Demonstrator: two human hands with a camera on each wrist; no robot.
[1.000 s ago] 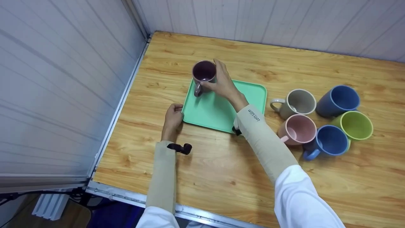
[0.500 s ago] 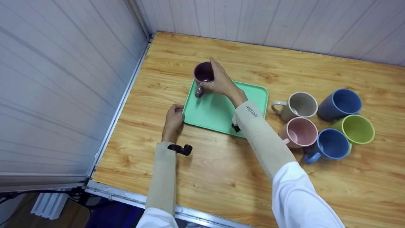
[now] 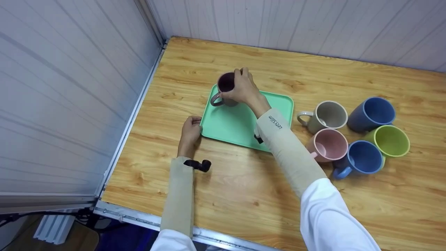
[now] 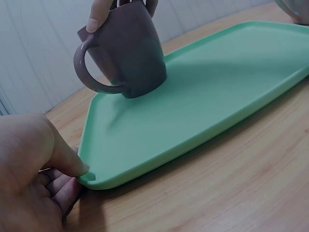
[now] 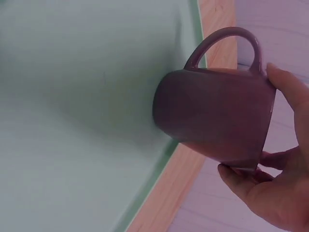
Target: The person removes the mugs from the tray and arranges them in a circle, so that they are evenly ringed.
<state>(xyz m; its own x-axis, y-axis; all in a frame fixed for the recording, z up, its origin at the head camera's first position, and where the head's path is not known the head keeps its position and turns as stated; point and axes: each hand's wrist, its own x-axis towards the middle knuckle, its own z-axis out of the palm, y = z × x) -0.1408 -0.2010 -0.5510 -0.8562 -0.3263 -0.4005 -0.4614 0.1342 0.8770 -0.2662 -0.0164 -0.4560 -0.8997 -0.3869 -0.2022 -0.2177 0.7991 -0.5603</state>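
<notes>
A dark purple mug (image 4: 128, 50) is over the far left corner of a light green tray (image 3: 228, 123). My right hand (image 3: 245, 87) grips the mug by its rim, thumb near the top of the handle and fingers on the opposite side. The mug's handle (image 5: 227, 36) points left in the head view. Its base is right at the tray surface, slightly tilted in the left wrist view. My left hand (image 3: 191, 130) pinches the tray's near left corner, thumb on the rim (image 4: 89, 176) and the other fingers curled at its outer side.
Right of the tray several mugs stand in a cluster: a grey mug (image 3: 329, 116), a pink mug (image 3: 329, 144), a tall blue mug (image 3: 371, 113), another blue mug (image 3: 364, 158) and a yellow-green mug (image 3: 392, 141). Panel walls (image 3: 278, 24) border the wooden table (image 3: 237, 188) at the back and left.
The purple mug has moved slightly right and nearer over the tray, its handle turning leftward. My right fingers have shifted round the rim. My left hand stays at the tray corner.
</notes>
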